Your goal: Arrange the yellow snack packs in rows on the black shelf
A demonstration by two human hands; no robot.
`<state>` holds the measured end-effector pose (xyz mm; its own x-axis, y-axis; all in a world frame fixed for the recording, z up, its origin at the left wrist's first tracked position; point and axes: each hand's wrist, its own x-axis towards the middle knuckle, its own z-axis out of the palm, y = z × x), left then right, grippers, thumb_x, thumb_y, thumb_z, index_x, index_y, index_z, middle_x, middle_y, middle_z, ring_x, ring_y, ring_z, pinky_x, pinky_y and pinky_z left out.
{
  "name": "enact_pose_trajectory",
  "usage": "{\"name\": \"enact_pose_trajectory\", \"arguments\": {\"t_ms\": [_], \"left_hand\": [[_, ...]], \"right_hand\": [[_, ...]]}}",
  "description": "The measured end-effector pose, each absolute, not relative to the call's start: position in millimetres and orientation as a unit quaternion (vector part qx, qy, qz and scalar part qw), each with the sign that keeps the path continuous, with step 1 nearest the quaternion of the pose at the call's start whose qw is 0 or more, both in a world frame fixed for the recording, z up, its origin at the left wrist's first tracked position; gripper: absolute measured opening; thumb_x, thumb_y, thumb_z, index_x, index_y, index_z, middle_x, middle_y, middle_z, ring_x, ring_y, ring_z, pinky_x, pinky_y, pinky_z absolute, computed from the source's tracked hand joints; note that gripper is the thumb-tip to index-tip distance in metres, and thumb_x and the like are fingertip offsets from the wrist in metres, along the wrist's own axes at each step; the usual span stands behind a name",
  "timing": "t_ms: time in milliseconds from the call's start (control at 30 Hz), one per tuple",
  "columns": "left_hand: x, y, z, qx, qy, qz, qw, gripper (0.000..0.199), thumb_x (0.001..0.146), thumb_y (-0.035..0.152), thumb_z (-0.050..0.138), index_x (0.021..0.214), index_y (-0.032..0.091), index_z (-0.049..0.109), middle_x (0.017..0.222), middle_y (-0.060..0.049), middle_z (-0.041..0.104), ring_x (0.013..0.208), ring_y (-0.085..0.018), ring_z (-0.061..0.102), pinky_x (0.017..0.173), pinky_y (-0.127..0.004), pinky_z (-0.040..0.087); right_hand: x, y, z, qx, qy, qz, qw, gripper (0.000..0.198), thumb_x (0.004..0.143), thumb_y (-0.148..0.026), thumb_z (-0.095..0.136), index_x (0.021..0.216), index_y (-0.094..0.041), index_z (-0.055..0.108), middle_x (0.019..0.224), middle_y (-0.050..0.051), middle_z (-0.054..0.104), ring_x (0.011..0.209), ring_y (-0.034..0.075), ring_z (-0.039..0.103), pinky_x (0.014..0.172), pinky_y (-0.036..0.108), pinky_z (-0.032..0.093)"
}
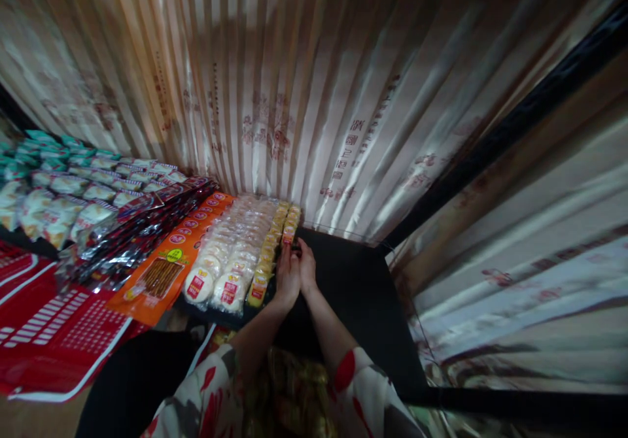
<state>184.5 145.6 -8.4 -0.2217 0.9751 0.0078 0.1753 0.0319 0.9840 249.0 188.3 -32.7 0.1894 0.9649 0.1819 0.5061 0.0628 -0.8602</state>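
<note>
My left hand (288, 276) reaches to the near end of a short row of small yellow wrapped snacks. Its fingers are closed at the nearest yellow snack packet (288, 234), which has a red label. Right beside it, my right hand (307, 269) has bent, closed fingertips; whatever lies in them is hidden. Left of the hands runs a longer row of yellow snack packets (258, 287). Beyond that are two rows of round white crackers in clear wrappers (229, 291). All of these rest on a black shelf (353, 294).
A flat orange snack bag (161, 271) and a stack of dark shiny bags (132, 235) lie further left. Several white and green packets (63, 183) fill the far left. A red basket (73, 346) stands below. Pleated printed curtains (275, 98) and a black post (490, 144) border the shelf.
</note>
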Motion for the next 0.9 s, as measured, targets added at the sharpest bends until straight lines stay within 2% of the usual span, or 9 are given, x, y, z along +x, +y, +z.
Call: {"name": "enact_pose_trajectory", "arguments": {"t_ms": [167,367,500,600,667,800,900], "left_hand": [[181,136,1,0.485,0.609,0.478,0.407,0.046,0.089,0.024,0.032,0.13,0.008,0.044,0.142,-0.012,0.038,0.133,-0.017,0.032,0.113,-0.032,0.023],[173,96,11,0.531,0.622,0.463,0.343,0.038,0.088,0.025,0.035,0.117,0.012,0.056,0.123,-0.012,0.057,0.118,-0.019,0.05,0.105,-0.033,0.035],[168,52,6,0.605,0.594,0.454,0.276,0.037,0.087,0.025,0.036,0.116,0.012,0.056,0.126,-0.013,0.055,0.119,-0.021,0.047,0.105,-0.038,0.035],[164,16,-3,0.652,0.543,0.464,0.255,0.039,0.086,0.02,0.035,0.12,0.011,0.052,0.127,-0.013,0.054,0.12,-0.019,0.046,0.105,-0.038,0.036],[158,-9,-9,0.666,0.517,0.478,0.248,0.04,0.086,0.018,0.034,0.122,0.012,0.05,0.128,-0.012,0.053,0.121,-0.018,0.045,0.106,-0.038,0.035],[131,-59,-24,0.69,0.497,0.444,0.281,0.036,0.086,0.018,0.033,0.116,0.016,0.053,0.128,-0.01,0.053,0.12,-0.018,0.046,0.104,-0.039,0.037],[104,-95,-42,0.701,0.533,0.357,0.311,0.032,0.087,0.018,0.033,0.108,0.016,0.058,0.112,-0.01,0.061,0.108,-0.018,0.054,0.097,-0.037,0.043]], "right_hand": [[246,172,-29,-0.633,-0.572,0.265,0.45,0.047,0.071,-0.018,0.045,0.116,-0.013,0.058,0.107,0.012,0.059,0.088,0.019,0.059,0.086,0.034,0.046],[243,128,-24,-0.607,-0.598,0.233,0.469,0.026,0.074,-0.028,0.044,0.084,-0.015,0.065,0.1,0.012,0.062,0.089,0.019,0.057,0.08,0.03,0.046],[247,90,-21,-0.638,-0.598,0.22,0.432,0.04,0.085,-0.042,0.032,0.072,-0.017,0.06,0.077,0.007,0.062,0.069,0.016,0.055,0.067,0.028,0.044],[248,59,-17,-0.663,-0.6,0.217,0.392,0.048,0.088,-0.05,0.026,0.063,-0.019,0.054,0.063,0.003,0.057,0.058,0.014,0.05,0.059,0.026,0.041],[247,36,-16,-0.648,-0.619,0.223,0.384,0.048,0.09,-0.049,0.024,0.069,-0.02,0.055,0.066,0.003,0.06,0.061,0.015,0.053,0.061,0.026,0.042],[244,-11,-20,-0.599,-0.652,0.258,0.387,0.038,0.092,-0.04,0.026,0.098,-0.02,0.057,0.084,0.005,0.066,0.076,0.015,0.061,0.071,0.025,0.045],[244,-44,-30,-0.593,-0.668,0.296,0.339,0.031,0.09,-0.035,0.031,0.106,-0.02,0.054,0.085,0.004,0.068,0.077,0.015,0.063,0.071,0.025,0.046]]}}
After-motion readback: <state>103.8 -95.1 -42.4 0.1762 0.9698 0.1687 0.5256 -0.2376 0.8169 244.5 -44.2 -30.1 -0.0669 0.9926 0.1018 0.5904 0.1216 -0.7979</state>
